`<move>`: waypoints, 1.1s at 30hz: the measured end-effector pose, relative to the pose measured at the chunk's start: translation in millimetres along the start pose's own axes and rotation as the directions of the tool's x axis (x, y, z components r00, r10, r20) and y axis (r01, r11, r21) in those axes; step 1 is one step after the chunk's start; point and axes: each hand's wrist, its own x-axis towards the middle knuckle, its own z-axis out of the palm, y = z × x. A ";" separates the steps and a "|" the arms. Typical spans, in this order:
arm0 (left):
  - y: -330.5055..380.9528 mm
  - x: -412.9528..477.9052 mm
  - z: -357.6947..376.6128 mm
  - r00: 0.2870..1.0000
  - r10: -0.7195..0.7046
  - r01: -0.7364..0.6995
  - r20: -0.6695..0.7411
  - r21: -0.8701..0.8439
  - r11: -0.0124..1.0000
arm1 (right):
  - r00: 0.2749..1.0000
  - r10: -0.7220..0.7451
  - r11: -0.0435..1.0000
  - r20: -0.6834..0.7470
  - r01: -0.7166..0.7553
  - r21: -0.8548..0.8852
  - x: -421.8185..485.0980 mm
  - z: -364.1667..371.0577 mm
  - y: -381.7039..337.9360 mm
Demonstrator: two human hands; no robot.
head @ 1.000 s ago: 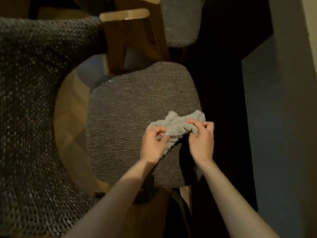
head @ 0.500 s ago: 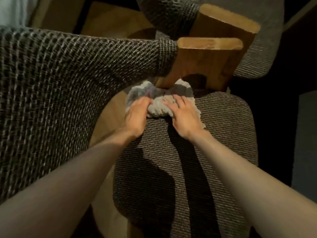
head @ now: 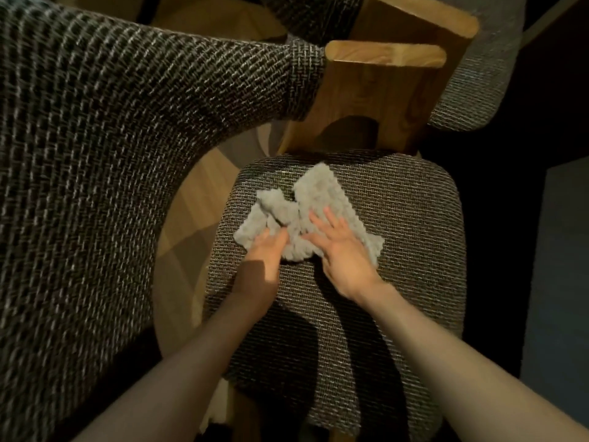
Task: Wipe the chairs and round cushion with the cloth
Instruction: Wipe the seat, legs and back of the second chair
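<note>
A crumpled grey cloth (head: 314,199) lies on the woven dark-grey seat (head: 401,250) of a wooden chair. My right hand (head: 345,256) presses flat on the cloth's right half with fingers spread and straight. My left hand (head: 264,256) rests on the cloth's left lower edge; its fingertips are tucked into the folds. The chair's curved, fabric-covered backrest (head: 105,148) sweeps round the left side, joined to a wooden post (head: 376,90) behind the seat.
A second chair's grey cushion (head: 475,90) and wooden post (head: 424,17) stand just behind. Light wood of the chair frame (head: 188,237) shows between backrest and seat. Dark floor and a wall (head: 557,282) lie to the right.
Both hands have drawn the cloth back from the seat's rear edge toward its middle. The right hand has flattened and the cloth has spread out wider.
</note>
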 end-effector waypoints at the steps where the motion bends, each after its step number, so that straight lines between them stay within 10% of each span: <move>1: 1.6 -11.4 6.6 0.999 0.003 -0.002 0.050 -0.004 1.000 | 1.000 0.003 1.000 0.003 -0.003 0.008 -16.0 6.9 -0.9; 11: 31.9 -108.9 54.2 0.916 -0.081 -0.036 0.394 0.281 0.959 | 0.989 0.114 0.985 0.089 -0.125 0.121 -175.2 53.7 -18.0; 20: 60.5 -126.5 53.9 0.778 0.004 -0.341 0.629 0.415 0.843 | 0.949 0.294 0.949 0.109 -0.304 0.082 -220.9 47.1 -28.3; 26: 99.9 -68.7 31.2 0.958 0.176 -0.214 0.227 0.155 0.964 | 0.868 0.377 0.922 -0.322 -0.386 0.038 -160.3 -41.0 4.3; 33: 151.9 62.9 15.0 0.942 0.263 -0.270 -0.207 -0.008 0.963 | 0.766 0.330 0.938 -0.552 -0.332 0.099 -68.6 -126.3 65.8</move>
